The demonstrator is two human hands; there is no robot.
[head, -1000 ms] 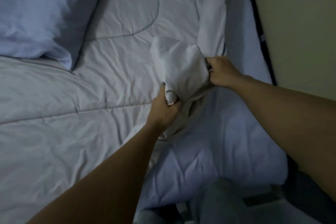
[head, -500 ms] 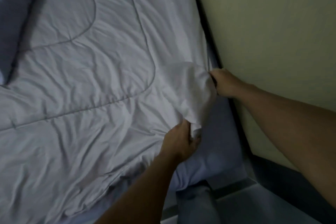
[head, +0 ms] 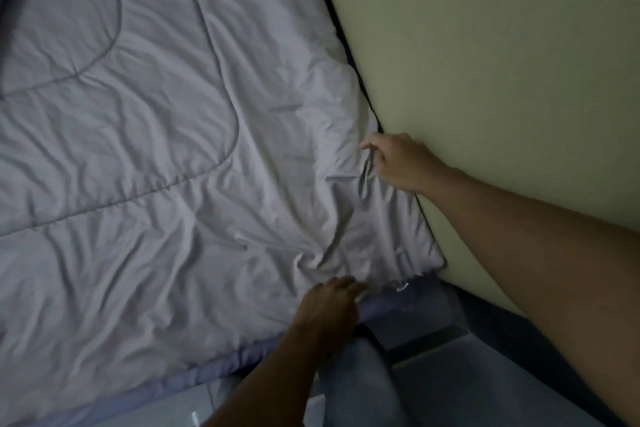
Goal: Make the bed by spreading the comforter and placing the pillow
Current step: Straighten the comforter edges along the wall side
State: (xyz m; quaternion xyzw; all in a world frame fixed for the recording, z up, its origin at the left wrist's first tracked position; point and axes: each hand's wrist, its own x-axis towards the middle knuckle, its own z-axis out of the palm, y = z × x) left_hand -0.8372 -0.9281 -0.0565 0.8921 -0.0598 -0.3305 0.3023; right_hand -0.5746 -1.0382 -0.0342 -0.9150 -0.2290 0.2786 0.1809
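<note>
- The comforter [head: 166, 163], pale grey and quilted with curved stitch lines, lies spread flat over the bed, wrinkled most near its near right corner.
- Its right edge runs along the wall [head: 485, 62], with only a thin dark gap between them.
- Its near edge stops just short of the mattress side, leaving a strip of bluish sheet [head: 214, 366] showing below it.
- The right hand [head: 398, 159] sits at the comforter's right edge, beside the wall, fingers curled and pinching a small fold of fabric.
- The left hand [head: 329, 308] rests at the near edge by the corner, fingers loose and extended on the cloth; whether it grips anything I cannot tell.
- A small tag [head: 401, 295] sticks out at the near hem, just right of the left hand.
- Tiled floor [head: 450, 385] lies open below the bed corner.
</note>
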